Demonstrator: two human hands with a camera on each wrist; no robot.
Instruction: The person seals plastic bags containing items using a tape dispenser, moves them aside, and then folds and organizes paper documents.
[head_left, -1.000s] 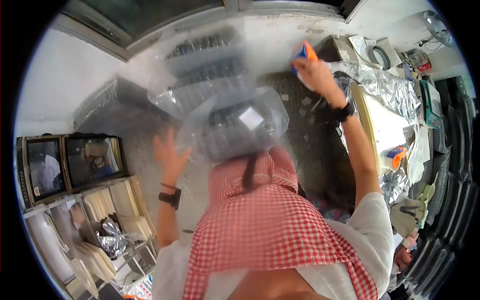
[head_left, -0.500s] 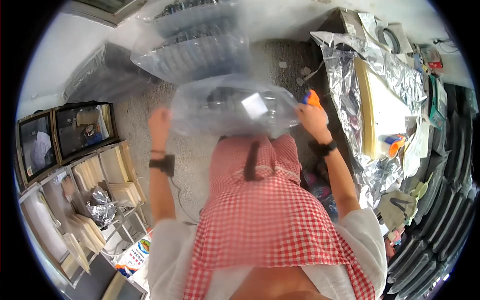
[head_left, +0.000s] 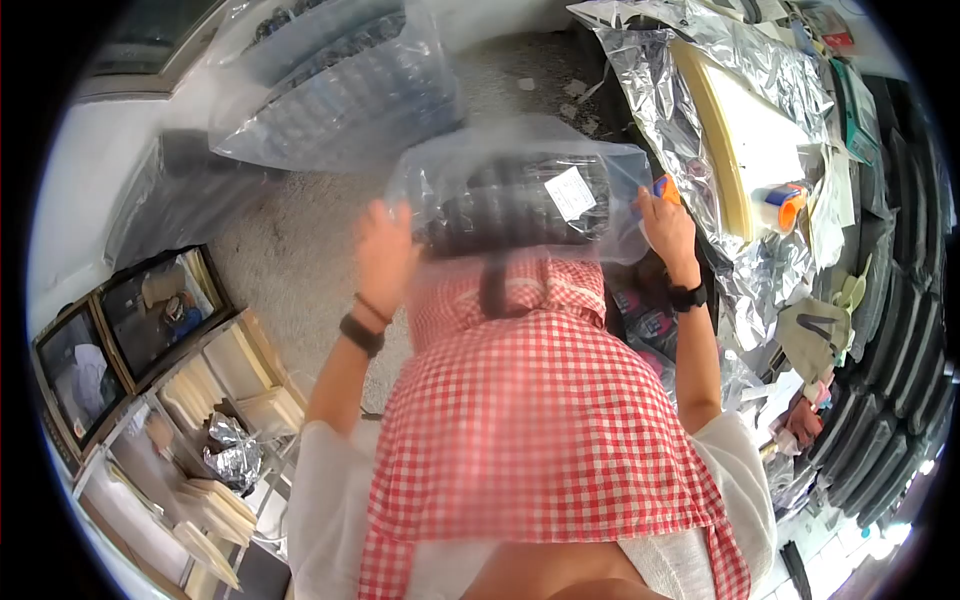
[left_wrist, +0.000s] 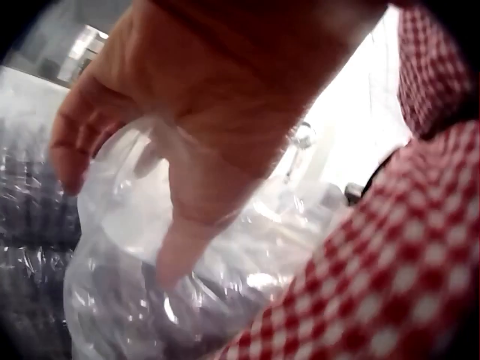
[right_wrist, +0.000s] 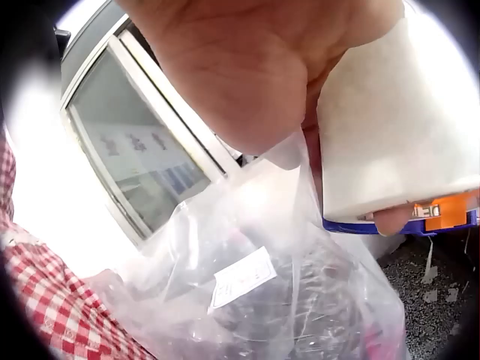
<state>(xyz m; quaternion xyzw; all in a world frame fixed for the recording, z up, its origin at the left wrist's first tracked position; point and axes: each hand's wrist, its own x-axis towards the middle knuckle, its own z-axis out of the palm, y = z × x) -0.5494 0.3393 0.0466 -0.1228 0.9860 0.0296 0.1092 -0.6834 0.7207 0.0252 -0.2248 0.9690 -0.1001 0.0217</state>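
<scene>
Two hands hold the ends of one clear plastic bag [head_left: 505, 205] in front of the person's lap. The right hand [head_left: 668, 232] pinches film at the bag's right end, its fingers curled also round a tape dispenser [right_wrist: 401, 135]. The left hand [head_left: 388, 255] is at the other end, thumb and fingers apart with film between them; whether it grips cannot be told. Dark contents and one white label [head_left: 570, 193] show through the bag. One red-and-white checked apron [head_left: 530, 420] lies behind it. There are two dispensers in all: the second dispenser [head_left: 785, 208] lies on the foil-covered table [head_left: 655, 95], by the near end of a yellow-edged board [head_left: 705, 140] set along the table's left side. Beyond the held bag, at upper left, stands a larger filled bag [head_left: 330, 100]. The right wrist view shows the held dispenser's wide white roll, mostly hidden from the head view; the left wrist view shows the left thumb clearly, where the head view blurs the hand.
</scene>
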